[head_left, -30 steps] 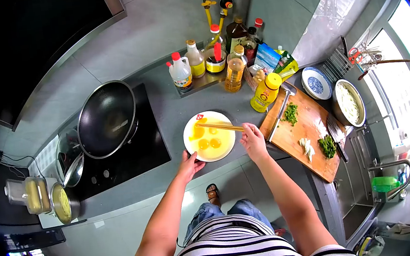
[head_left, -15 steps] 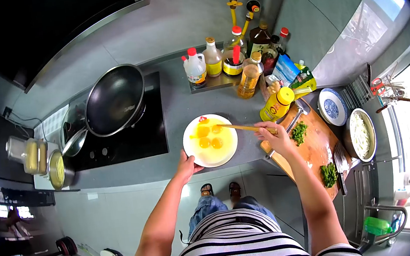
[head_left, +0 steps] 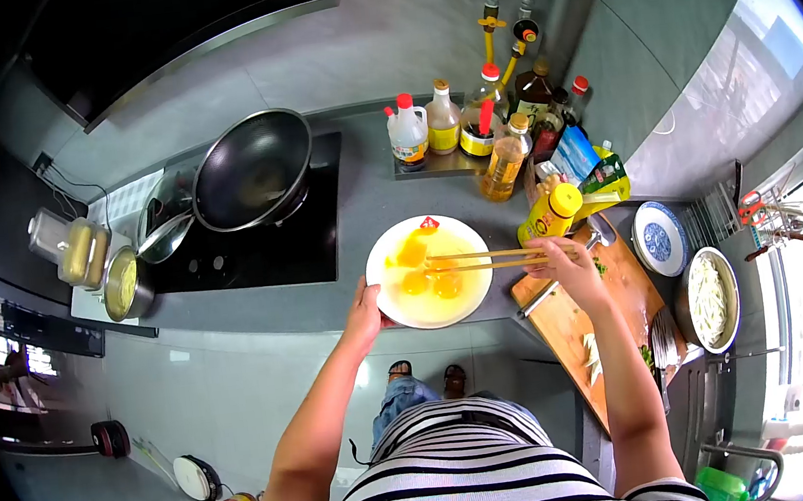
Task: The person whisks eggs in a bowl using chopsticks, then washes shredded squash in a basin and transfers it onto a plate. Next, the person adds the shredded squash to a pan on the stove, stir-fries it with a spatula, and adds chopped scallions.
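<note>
A white dish (head_left: 468,238) holds raw eggs at the counter's front edge. Two yolks (head_left: 446,286) look round at its lower side, while an orange yolk patch (head_left: 411,251) spreads at the upper left. My left hand (head_left: 363,316) grips the dish's left rim, thumb on top, with the other fingers mostly hidden underneath. In my right hand (head_left: 574,274) is a pair of wooden chopsticks (head_left: 501,263), slightly apart, reaching leftward with their tips in the egg.
A wok (head_left: 253,173) sits on the black cooktop (head_left: 270,259). Several sauce bottles (head_left: 408,137) line the wall, with a yellow container (head_left: 549,212) nearer. At right are a cutting board (head_left: 563,341), a blue-patterned plate (head_left: 658,238) and a pot of white strips (head_left: 710,301).
The chopsticks have spread apart and their tips sit lower in the egg. The upper yolks have lost their round shape. The whole view has shifted somewhat.
</note>
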A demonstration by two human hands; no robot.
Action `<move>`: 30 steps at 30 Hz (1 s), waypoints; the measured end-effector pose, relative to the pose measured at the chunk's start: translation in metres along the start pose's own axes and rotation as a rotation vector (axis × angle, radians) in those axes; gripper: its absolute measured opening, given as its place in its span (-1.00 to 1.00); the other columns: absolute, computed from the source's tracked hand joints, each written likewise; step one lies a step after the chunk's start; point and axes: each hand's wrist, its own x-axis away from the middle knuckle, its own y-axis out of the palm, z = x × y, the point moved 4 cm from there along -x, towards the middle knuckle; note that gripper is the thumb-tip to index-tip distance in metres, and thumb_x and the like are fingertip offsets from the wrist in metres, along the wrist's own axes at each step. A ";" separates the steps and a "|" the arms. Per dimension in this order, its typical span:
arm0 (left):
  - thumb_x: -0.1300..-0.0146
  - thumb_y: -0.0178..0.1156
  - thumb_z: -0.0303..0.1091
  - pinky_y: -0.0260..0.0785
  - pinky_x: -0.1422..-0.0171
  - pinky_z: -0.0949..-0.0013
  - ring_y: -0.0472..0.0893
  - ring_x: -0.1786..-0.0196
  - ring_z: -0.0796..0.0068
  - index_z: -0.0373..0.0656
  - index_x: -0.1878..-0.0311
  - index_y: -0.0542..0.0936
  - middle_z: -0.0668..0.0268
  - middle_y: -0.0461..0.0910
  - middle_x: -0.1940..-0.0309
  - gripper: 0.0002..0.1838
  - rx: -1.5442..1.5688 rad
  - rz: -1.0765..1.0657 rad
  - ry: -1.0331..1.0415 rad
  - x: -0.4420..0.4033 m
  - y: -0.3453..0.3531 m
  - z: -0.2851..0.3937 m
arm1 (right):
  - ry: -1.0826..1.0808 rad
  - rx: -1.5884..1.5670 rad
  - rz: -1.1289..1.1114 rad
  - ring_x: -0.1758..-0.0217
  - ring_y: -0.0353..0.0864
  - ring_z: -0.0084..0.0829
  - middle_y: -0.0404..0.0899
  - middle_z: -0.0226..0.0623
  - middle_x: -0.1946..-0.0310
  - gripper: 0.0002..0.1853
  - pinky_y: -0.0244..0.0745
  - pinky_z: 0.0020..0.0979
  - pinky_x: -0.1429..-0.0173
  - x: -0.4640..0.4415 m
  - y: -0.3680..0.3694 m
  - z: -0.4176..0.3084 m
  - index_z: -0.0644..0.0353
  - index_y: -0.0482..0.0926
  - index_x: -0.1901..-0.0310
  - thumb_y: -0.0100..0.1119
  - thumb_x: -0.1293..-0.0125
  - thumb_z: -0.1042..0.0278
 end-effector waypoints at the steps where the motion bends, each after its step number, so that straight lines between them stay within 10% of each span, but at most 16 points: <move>1: -0.42 -0.14 -0.11 0.53 -0.02 0.33 0.59 -0.01 0.43 -0.03 -0.37 0.33 0.17 0.53 -0.07 -0.50 0.007 0.027 0.025 0.003 0.001 0.003 | -0.020 0.000 0.019 0.14 0.69 -0.37 0.65 -0.20 0.08 -0.63 0.65 -0.39 0.00 0.000 -0.005 0.000 0.33 0.57 -0.13 -0.02 -0.54 0.20; 7: -0.44 -0.16 -0.05 0.28 -0.31 0.37 0.48 -0.22 0.37 -0.19 -0.33 0.35 0.12 0.51 -0.14 -0.46 -0.028 0.197 0.248 -0.028 -0.010 -0.026 | 0.027 -0.160 -0.010 0.20 0.67 -0.36 0.64 -0.19 0.13 -0.63 0.64 -0.39 0.00 0.003 -0.011 0.010 0.37 0.57 -0.09 -0.04 -0.55 0.22; 30: -0.48 -0.15 -0.13 0.34 -0.23 0.36 0.53 -0.11 0.41 -0.27 -0.23 0.43 0.17 0.55 -0.06 -0.54 0.065 0.001 0.195 0.010 0.003 0.026 | -0.038 -0.308 0.001 0.23 0.61 -0.44 0.62 -0.24 0.19 -0.63 0.58 -0.40 0.07 0.000 0.008 0.022 0.34 0.56 -0.06 -0.08 -0.57 0.19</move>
